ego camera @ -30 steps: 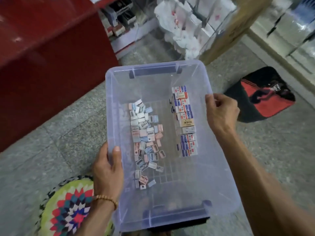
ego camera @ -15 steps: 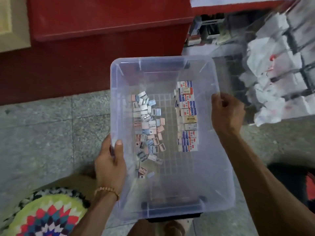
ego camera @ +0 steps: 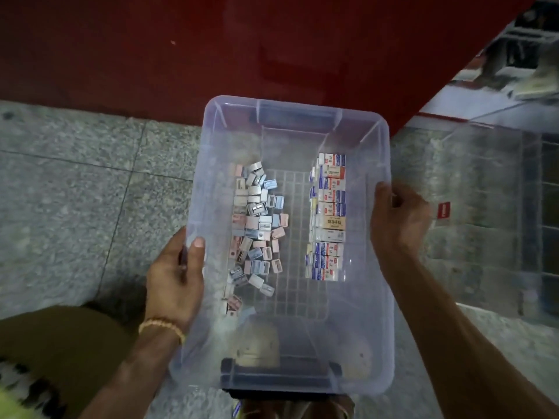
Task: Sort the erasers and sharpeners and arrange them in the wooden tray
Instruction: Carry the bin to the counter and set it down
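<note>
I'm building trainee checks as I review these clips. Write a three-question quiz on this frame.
1. True or false: both hands hold the clear plastic bin by its rims.
2. Which group lies nearer the left hand: A) the loose sharpeners B) the boxed erasers?
3. Fill in: the wrist with the beaded bracelet is the ___ one.

Key: 1 true, the right hand grips the opposite rim; 2 A; 3 left.

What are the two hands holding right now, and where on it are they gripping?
Both grip the clear plastic bin by its long side rims: the left hand on the left rim, thumb inside the wall, the right hand on the right rim.
</note>
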Motion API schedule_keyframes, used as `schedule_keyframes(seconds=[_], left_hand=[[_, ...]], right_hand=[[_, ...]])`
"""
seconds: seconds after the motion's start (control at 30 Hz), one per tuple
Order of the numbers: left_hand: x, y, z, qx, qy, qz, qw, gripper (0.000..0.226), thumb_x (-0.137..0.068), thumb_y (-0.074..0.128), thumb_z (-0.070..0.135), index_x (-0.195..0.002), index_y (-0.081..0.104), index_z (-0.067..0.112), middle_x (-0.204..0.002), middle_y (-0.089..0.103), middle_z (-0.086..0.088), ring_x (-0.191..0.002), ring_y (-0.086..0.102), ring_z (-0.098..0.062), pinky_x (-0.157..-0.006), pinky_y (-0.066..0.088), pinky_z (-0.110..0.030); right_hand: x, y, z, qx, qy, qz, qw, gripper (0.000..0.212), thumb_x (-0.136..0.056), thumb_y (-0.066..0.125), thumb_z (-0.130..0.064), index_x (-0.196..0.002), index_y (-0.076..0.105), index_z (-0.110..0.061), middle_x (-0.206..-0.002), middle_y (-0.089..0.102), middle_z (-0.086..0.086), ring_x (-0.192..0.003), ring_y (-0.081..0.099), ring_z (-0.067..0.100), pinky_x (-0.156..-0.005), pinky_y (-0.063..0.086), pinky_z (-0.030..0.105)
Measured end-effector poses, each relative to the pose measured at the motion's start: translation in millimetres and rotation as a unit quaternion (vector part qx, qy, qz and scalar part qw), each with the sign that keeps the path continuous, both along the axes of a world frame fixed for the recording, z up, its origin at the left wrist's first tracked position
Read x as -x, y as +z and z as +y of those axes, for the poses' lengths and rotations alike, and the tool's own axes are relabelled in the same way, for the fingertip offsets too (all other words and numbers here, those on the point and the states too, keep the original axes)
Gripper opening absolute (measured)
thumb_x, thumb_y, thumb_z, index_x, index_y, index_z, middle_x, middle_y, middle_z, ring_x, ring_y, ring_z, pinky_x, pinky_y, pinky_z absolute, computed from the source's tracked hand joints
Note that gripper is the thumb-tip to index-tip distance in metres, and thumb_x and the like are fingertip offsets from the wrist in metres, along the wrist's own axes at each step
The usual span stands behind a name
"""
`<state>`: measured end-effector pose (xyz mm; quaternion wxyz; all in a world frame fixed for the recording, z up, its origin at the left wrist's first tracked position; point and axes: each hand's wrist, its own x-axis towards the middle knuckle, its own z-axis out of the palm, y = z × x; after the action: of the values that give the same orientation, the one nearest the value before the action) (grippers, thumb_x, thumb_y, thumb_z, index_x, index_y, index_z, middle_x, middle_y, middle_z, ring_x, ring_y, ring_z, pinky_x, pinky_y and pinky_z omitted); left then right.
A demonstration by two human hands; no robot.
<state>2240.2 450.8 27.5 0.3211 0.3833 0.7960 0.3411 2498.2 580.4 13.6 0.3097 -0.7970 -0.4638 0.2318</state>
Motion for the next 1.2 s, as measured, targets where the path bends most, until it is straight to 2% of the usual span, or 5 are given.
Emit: schedule_keyframes(seconds=[0.4, 0.7, 0.83, 1.03, 1.2], left_hand=[[30, -43, 18, 0.005, -0.003, 0.022, 1.0, 0.03, -0.1, 0.05, 0.034, -0.121, 0.063, 0.018, -0.075, 0.065, 0.005, -0.074, 0.065, -0.014, -0.057, 0.044, -0.015], [34, -45, 19, 0.024, 0.01, 0.029, 0.999, 0.037, -0.097, 0.048, 0.04, -0.128, 0.059, 0.023, -0.105, 0.063, -0.007, -0.089, 0.064, -0.021, -0.079, 0.054, -0.038], [26, -8, 23, 0.023, 0.05, 0.045, 0.997, 0.035, -0.099, 0.05, 0.025, -0.129, 0.057, 0.01, -0.124, 0.049, -0.009, -0.1, 0.052, -0.013, -0.085, 0.045, -0.03], [-2, 91, 11, 0.03, 0.052, -0.019, 0.998, 0.013, -0.098, 0.051, 0.025, -0.106, 0.06, 0.029, -0.105, 0.066, -0.002, -0.095, 0.063, -0.016, -0.077, 0.046, -0.023], [-31, 171, 4, 0.032, 0.047, -0.025, 0.998, 0.011, -0.093, 0.054, 0.043, -0.099, 0.061, 0.037, -0.097, 0.069, 0.007, -0.087, 0.066, -0.008, -0.073, 0.049, -0.022]], right_hand=[[27, -43, 17, -0.023, 0.009, 0.004, 1.0, 0.034, -0.095, 0.05, -0.033, -0.08, 0.07, -0.01, -0.069, 0.064, 0.005, -0.058, 0.055, 0.019, -0.06, 0.041, 0.03], [27, -35, 14, -0.001, 0.047, -0.024, 0.999, 0.035, -0.091, 0.041, -0.033, -0.077, 0.062, -0.008, -0.069, 0.058, 0.005, -0.059, 0.05, 0.019, -0.06, 0.031, 0.027], [20, -13, 17, -0.01, 0.13, -0.078, 0.988, 0.039, -0.09, 0.039, -0.033, -0.088, 0.064, -0.003, -0.083, 0.064, 0.012, -0.071, 0.058, 0.027, -0.059, 0.033, 0.027], [39, 66, 13, -0.033, 0.211, -0.015, 0.977, 0.04, -0.094, 0.046, -0.035, -0.113, 0.067, -0.006, -0.105, 0.069, 0.014, -0.088, 0.066, 0.027, -0.075, 0.056, 0.041], [60, 147, 14, -0.027, 0.263, 0.013, 0.964, 0.035, -0.093, 0.048, -0.031, -0.108, 0.07, -0.009, -0.101, 0.07, 0.009, -0.089, 0.064, 0.019, -0.078, 0.04, 0.023]])
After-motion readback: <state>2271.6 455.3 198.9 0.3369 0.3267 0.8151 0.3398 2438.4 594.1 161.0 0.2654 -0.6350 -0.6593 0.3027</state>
